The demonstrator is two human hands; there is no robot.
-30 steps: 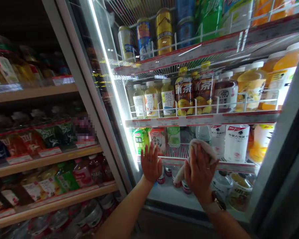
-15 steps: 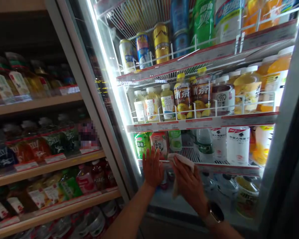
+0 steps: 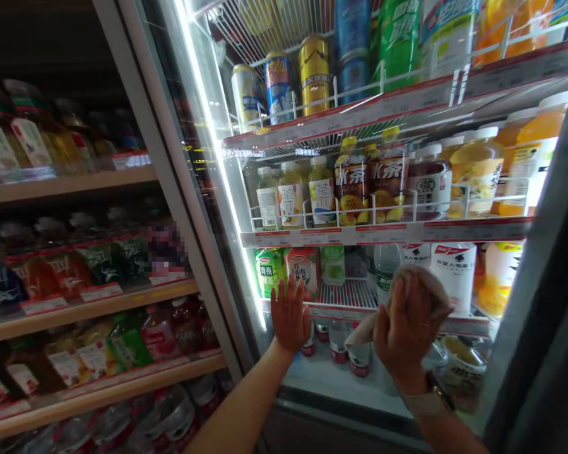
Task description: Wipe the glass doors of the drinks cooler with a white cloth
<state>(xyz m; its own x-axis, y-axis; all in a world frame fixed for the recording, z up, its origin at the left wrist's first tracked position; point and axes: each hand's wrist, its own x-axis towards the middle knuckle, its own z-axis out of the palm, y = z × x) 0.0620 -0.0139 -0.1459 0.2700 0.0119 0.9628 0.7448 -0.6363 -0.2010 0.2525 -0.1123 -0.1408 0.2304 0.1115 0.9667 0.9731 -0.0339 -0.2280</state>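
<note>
My left hand [image 3: 291,318] is raised with its fingers stretched out, in front of the lower wire shelf and its red-and-white price strip [image 3: 336,311]. Behind its fingertips stand a green bottle [image 3: 269,271] and a red-labelled tea bottle [image 3: 301,268]. A pale cloth [image 3: 423,287] is bunched under the fingers of my right hand [image 3: 404,334], and one end of it hangs to the left. That hand is in front of the same shelf's right part, near a white-labelled bottle [image 3: 454,271]. Whether either hand touches glass is hard to tell.
A lit drinks cooler [image 3: 388,234] holds bottles and cans on several wire shelves. Small cups [image 3: 339,343] and a tub [image 3: 462,372] stand at its bottom. Left of its metal frame [image 3: 170,164], wooden shelves [image 3: 123,315] carry more bottles.
My right hand has moved to the right with the cloth, away from my left hand, and the cloth has bunched up. My left hand stays in nearly the same place.
</note>
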